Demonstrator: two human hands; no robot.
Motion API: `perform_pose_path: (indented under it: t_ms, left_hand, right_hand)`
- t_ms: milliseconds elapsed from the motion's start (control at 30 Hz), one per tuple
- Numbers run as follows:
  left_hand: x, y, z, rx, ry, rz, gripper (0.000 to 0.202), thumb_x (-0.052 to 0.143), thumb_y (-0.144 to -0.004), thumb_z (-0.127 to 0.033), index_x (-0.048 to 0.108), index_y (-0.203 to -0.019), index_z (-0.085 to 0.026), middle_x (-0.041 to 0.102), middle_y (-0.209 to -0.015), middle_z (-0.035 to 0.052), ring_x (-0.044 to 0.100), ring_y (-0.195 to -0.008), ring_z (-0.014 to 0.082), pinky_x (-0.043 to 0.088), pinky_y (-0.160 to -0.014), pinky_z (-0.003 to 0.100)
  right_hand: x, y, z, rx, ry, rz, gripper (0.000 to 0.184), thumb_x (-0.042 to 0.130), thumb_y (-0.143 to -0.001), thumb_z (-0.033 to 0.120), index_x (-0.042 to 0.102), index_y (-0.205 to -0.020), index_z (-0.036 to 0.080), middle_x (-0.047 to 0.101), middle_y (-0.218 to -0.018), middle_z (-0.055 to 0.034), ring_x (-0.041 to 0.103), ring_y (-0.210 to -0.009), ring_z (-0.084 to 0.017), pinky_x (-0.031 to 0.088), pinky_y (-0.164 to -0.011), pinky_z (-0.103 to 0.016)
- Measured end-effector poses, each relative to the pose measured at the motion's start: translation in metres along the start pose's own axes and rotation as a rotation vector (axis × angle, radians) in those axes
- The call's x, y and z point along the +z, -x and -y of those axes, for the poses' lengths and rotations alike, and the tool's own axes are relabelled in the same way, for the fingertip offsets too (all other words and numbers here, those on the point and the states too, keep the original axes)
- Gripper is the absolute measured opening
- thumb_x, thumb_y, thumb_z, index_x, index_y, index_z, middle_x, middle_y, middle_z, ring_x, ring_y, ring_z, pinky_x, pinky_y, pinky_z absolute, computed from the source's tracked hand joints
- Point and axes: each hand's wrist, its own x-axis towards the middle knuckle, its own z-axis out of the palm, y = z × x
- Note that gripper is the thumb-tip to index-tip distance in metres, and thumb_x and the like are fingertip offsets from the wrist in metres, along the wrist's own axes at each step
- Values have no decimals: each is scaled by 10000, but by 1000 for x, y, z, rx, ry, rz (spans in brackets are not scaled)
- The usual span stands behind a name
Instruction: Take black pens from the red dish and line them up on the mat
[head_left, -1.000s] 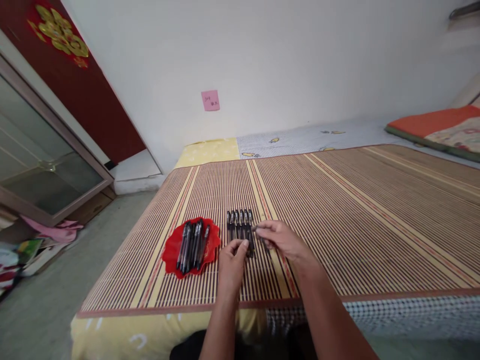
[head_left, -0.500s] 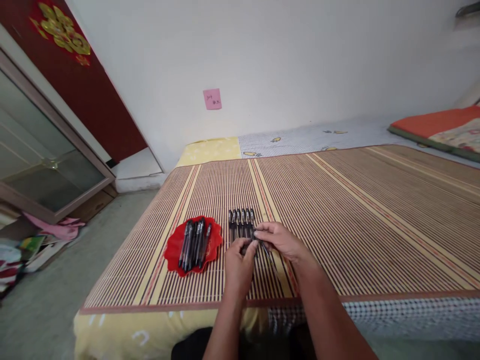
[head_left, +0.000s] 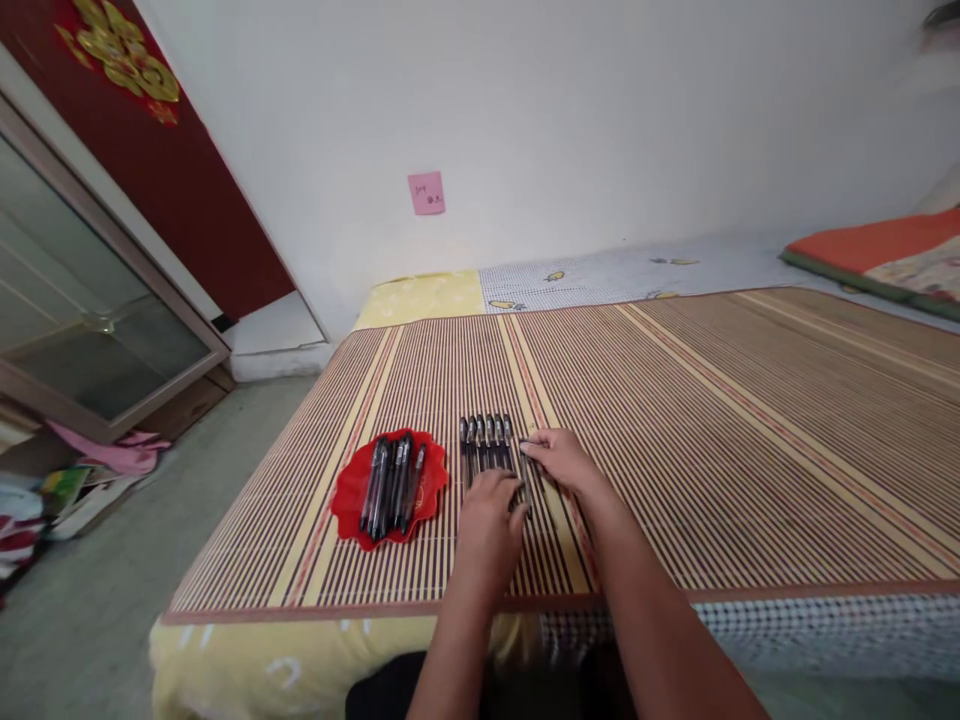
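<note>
A row of several black capped pens (head_left: pixel 485 430) lies side by side on the striped bamboo mat, caps pointing toward the wall. At the row's right end, my right hand (head_left: pixel 566 460) pinches the upper end of another pen (head_left: pixel 526 478), which lies roughly parallel to the row with a small gap. My left hand (head_left: pixel 491 510) rests over the lower part of the row, covering the pens' near ends. Its fingers are curved and its thumb stands apart, close to the pinched pen's lower end. Left of the hands, a red scalloped dish (head_left: pixel 349 492) holds several more black pens (head_left: pixel 391 485).
The bamboo mat (head_left: pixel 637 430) covers a bed against a white wall. A pink note (head_left: pixel 427 193) is stuck on the wall. Folded orange bedding (head_left: pixel 870 245) lies at the far right. A glass-panelled door (head_left: pixel 97 290) stands left, with cloths (head_left: pixel 112 455) near the floor.
The pen held between both hands has been laid at the row's right side. My left hand has shifted over the row's lower ends; my right hand has moved slightly right and away from it.
</note>
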Motion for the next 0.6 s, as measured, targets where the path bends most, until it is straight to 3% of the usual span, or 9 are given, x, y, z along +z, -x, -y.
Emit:
perform_pose_path:
  t_ms: [100, 233, 467, 600]
  left_hand:
    - [9, 0, -1, 6, -86, 113, 332, 675, -836, -42, 682, -1152, -143, 669, -1277, 119, 529, -1302, 297, 399, -1148, 509]
    - [13, 1, 0, -34, -159, 193, 357, 634, -867, -58, 668, -1215, -129, 638, -1349, 130, 462, -1387, 315, 314, -1208, 549]
    - [14, 2, -3, -18, -187, 195, 344, 635, -870, -79, 683, -1198, -173, 642, -1345, 109, 444, -1405, 311, 312, -1207, 562]
    - [18, 3, -3, 5, -200, 195, 367, 616, -866, -56, 679, -1208, -173, 633, -1356, 105, 417, -1422, 321, 314, -1201, 571]
  right_hand:
    - [13, -9, -2, -31, 36, -70, 145, 631, -775, 268, 697, -714, 154, 695, -698, -37, 635, -683, -172, 468, -667, -275]
    - [19, -11, -5, -48, 65, -113, 139, 630, -783, 223, 733, -823, 138, 748, -823, -83, 685, -776, -194, 503, -728, -283]
    - [17, -6, -9, 14, 44, -77, 250, 531, -846, 130, 705, -1026, 126, 736, -787, -63, 649, -557, -148, 475, -480, -223]
    - [16, -5, -11, 25, 24, -42, 268, 503, -860, 88, 691, -1046, 134, 737, -815, -58, 674, -592, -143, 500, -486, -206]
